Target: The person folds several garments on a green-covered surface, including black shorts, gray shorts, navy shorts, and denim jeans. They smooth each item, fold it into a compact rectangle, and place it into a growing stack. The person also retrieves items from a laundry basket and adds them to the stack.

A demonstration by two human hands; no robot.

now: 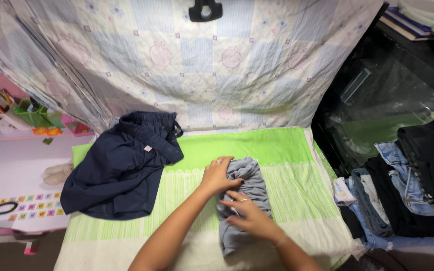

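Green sheet [277, 145]: covers the bed, landmark.
Navy shorts [121, 168]: left on the sheet.
Grey garment [244, 200]: mid-sheet, half folded; likely needs one more fold.
Left hand [218, 175]: fingers together, pressing its top.
Right hand [249, 216]: fingers spread, flattening.

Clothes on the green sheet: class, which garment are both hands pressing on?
The grey garment, folded narrow at the sheet's middle, lies under the left hand and right hand. The navy shorts lie spread out, untouched, further left.
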